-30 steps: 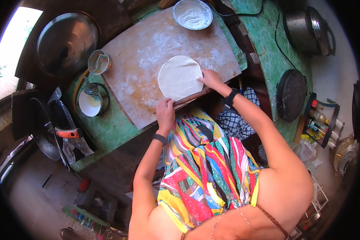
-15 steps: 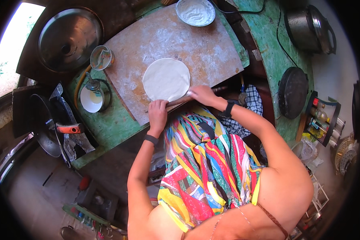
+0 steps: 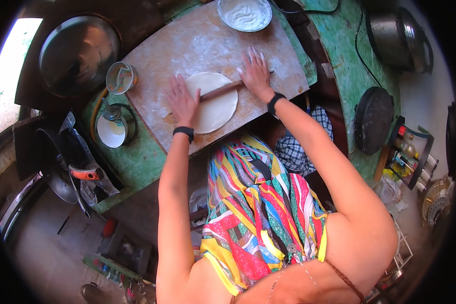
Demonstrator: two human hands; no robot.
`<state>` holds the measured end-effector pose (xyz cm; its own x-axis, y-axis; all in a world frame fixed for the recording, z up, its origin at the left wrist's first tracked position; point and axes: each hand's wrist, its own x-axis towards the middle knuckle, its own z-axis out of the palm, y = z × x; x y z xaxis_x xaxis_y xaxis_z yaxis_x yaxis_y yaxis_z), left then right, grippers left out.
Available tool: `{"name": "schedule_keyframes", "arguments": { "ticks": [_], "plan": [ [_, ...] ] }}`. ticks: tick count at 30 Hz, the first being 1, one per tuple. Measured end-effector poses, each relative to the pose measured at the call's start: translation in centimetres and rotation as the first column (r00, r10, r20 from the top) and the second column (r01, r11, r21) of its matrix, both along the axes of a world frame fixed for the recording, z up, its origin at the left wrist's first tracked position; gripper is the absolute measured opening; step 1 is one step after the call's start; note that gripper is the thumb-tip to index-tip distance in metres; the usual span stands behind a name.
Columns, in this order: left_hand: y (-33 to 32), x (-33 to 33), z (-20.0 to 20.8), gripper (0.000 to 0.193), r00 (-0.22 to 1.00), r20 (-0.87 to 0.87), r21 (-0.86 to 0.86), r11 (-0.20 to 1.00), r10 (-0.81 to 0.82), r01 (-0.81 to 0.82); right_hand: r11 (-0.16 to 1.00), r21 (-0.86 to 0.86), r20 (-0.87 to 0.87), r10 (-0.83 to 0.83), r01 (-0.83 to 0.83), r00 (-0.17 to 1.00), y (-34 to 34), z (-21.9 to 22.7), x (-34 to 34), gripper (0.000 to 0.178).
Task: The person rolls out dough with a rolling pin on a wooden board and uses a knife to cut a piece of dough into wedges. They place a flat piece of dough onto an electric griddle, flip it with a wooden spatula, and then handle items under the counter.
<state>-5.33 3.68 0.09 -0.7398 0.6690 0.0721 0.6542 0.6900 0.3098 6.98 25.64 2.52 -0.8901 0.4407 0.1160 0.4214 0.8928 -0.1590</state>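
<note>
A flat round sheet of dough [image 3: 214, 114] lies on a floured wooden board [image 3: 180, 48]. Across it, tilted up toward the right, rests a thin wooden rolling pin [image 3: 221, 91]. My left hand [image 3: 183, 102] lies flat over the pin's left end, fingers stretched out and pointing away from me. Over the right end, my right hand [image 3: 257, 76] is flat too, its fingers spread. The palms hide both ends of the pin in part. Beyond the dough, at the board's far edge, stands a bowl of white flour [image 3: 244, 14].
A glass jar [image 3: 121, 78] sits at the board's left edge, above a white-lined pot [image 3: 111, 131]. A large round metal lid [image 3: 78, 55] lies far left, with an orange-handled tool [image 3: 86, 173] nearer. On the right green surface are a pressure cooker [image 3: 400, 40] and a black round appliance [image 3: 374, 120].
Both hands have moved away from me, from the dough's near edge to its middle, bringing the rolling pin along. Their fingers, curled before, are now stretched out.
</note>
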Motion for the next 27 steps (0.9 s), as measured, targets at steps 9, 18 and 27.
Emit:
{"name": "schedule_keyframes", "arguments": {
  "ticks": [9,18,27],
  "plan": [
    [-2.9,4.5,0.0,0.074,0.996,0.051,-0.029,0.997,-0.073,0.075,0.990,-0.095,0.111,0.117,-0.107,0.987,-2.3,1.7,5.2,0.067],
    [-0.8,-0.9,0.3,0.068,0.998,-0.010,0.006,0.998,0.060,-0.060,0.995,-0.038,0.031,0.090,-0.088,0.995,-0.5,1.5,-1.8,0.062],
    [-2.6,2.7,0.0,0.071,0.997,0.032,-0.019,0.997,-0.072,0.073,0.977,-0.107,0.057,0.192,-0.185,0.980,-1.3,1.1,1.6,0.064]
  ]
}}
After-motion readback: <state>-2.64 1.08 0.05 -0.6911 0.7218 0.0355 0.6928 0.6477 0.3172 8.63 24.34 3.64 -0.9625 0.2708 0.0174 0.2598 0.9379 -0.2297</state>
